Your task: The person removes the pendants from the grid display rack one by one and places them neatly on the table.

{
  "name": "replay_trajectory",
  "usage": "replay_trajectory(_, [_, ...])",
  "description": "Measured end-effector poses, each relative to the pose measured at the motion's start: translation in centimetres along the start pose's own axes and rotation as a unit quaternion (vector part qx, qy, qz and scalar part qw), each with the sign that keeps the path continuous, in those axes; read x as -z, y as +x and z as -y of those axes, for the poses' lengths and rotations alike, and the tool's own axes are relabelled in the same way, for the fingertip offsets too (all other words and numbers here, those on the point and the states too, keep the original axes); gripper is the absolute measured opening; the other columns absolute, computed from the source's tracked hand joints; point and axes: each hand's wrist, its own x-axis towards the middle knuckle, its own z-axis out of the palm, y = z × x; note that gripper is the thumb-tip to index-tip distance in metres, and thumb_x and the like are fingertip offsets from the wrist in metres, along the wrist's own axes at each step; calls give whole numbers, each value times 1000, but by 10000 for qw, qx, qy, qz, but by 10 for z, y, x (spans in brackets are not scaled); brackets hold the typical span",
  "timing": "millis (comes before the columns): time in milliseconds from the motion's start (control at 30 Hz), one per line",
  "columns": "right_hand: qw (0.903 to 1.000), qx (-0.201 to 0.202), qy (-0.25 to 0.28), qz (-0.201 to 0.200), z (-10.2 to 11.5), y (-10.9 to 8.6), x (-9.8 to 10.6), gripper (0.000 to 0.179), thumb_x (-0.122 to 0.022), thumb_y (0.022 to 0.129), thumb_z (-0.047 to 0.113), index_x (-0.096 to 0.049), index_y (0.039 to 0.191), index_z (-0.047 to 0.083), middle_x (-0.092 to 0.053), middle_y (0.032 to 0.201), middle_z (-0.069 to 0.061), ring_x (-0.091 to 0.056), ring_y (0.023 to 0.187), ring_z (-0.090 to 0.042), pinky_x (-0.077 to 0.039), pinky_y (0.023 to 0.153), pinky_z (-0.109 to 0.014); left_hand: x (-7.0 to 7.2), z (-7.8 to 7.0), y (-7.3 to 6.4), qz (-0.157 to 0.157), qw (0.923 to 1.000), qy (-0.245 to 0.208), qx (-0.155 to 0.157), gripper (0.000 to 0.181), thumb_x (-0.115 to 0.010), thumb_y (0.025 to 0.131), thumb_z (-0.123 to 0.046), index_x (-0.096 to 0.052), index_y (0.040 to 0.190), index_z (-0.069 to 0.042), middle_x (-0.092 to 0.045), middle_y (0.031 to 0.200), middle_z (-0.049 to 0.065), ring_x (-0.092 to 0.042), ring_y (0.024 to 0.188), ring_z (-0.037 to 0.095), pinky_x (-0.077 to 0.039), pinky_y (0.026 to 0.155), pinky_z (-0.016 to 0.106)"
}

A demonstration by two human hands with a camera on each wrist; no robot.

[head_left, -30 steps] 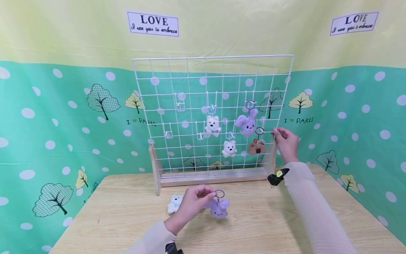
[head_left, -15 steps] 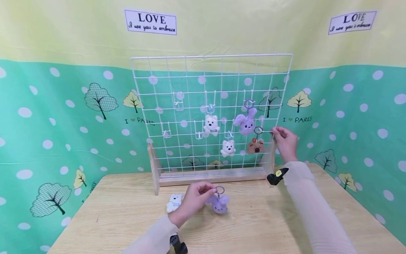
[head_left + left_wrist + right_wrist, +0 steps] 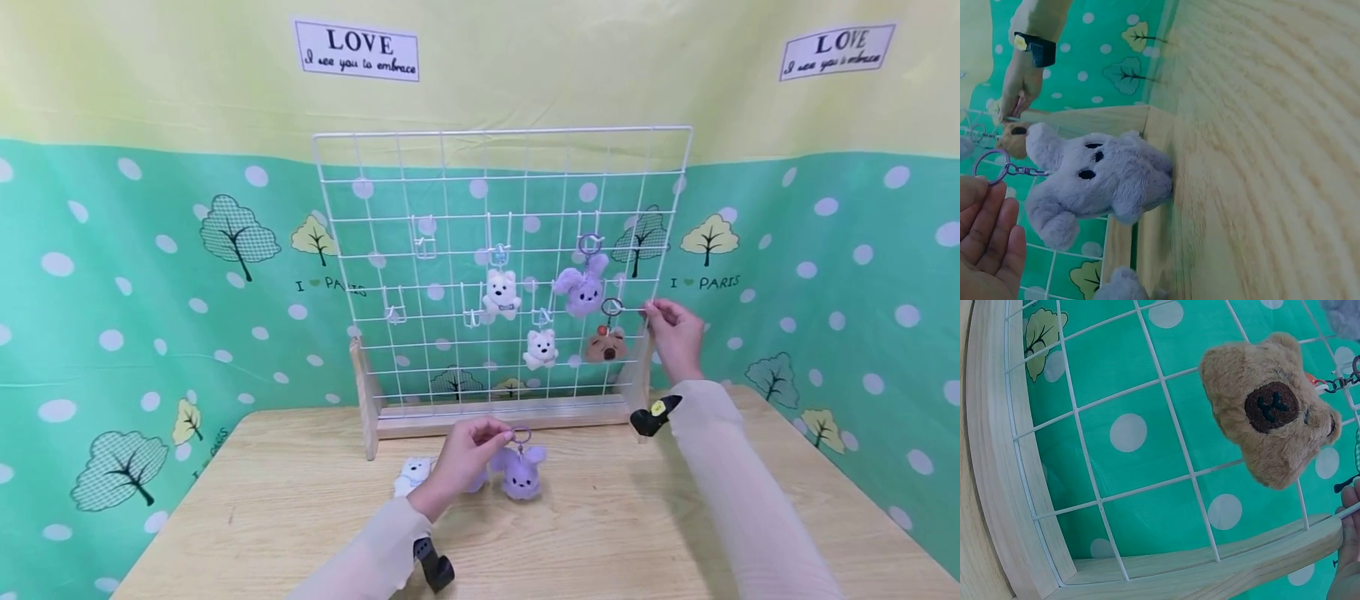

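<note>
My left hand (image 3: 465, 457) pinches the ring of a lavender bunny plush keychain (image 3: 521, 475). In the left wrist view the bunny hangs from its purple ring (image 3: 991, 167) and short chain, its feet close over the tabletop. My right hand (image 3: 677, 337) grips the right side wire of a white wire grid rack (image 3: 502, 131) just above its wooden upright. Beside that hand hangs a brown bear keychain (image 3: 1272, 409). Partly behind my left hand lie a white plush dog (image 3: 413, 475) and another lavender plush (image 3: 478, 482).
A second lavender bunny (image 3: 584, 290) and two white plush dogs, one upper (image 3: 502, 293) and one lower (image 3: 541, 348), hang on the grid. White hooks such as the upper left hook (image 3: 425, 244) hold nothing. The rack's wooden base (image 3: 502, 417) stands on the wooden table (image 3: 600, 533).
My left hand has lifted the lavender bunny a little and moved slightly right, and the bunny's face shows more fully. My right hand has stayed at the rack's side.
</note>
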Motion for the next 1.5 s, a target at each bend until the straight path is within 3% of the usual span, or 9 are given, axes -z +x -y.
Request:
replay_trajectory(67, [10000,35,-86,-15,-1,0,0,45,-60,90,36,-60,120,3,-69,105,3,-62,93,-1,-49,83,-15,-1,3,2,-65,10000,25,8,11,-63,88,-4,-67,94,5,-69,91,19,-62,79,22,-47,67,18])
replay_trajectory(267, [9999,9,-108,-62,-4,1,1,46,-59,89,38,-60,120,4,-68,108,2,-62,94,-2,-48,84,-15,-1,-15,0,-65,9999,-104,-13,12,-62,88,-1,-65,93,9,-67,88,22,-61,76,23,-46,63,17])
replay_trajectory(400, [9999,-43,-123,-86,-4,1,1,45,-60,89,37,-60,120,4,-68,108,1,-62,94,-2,-49,86,-17,-1,-18,1,-28,9999,-147,-49,14,-61,88,0,-63,94,12,-65,89,28,-61,76,27,-46,62,16])
replay_trajectory(567, [9998,-146,-115,-16,-3,1,1,45,-59,89,37,-60,121,5,-68,112,-1,-62,96,-3,-48,88,-20,-4,-2,7,-112,9998,-138,-37,13,-61,88,1,-63,95,12,-65,91,29,-63,83,37,-49,69,17])
replay_trajectory(800, [9999,-132,-91,-5,-2,2,1,46,-59,89,38,-59,121,5,-67,113,-1,-62,97,-4,-48,87,-17,-8,28,19,-297,9995,-124,72,14,-65,88,-8,-67,95,5,-68,89,17,-62,78,16,-50,69,19])
replay_trajectory(1033, [9999,35,-104,-52,-1,2,-2,42,-60,90,36,-62,117,4,-69,103,5,-62,92,-2,-49,81,-14,-9,35,22,-376,9991,-61,198,13,-66,87,-9,-68,93,2,-68,86,11,-60,75,11,-50,68,20])
replay_trajectory(1500, [10000,-55,-62,-50,-2,2,-2,43,-60,90,34,-60,119,2,-68,110,-1,-62,93,-1,-49,85,-18,-14,39,25,-673,9963,213,500,10,-68,85,-8,-71,89,1,-69,82,11,-59,72,10,-47,62,20])
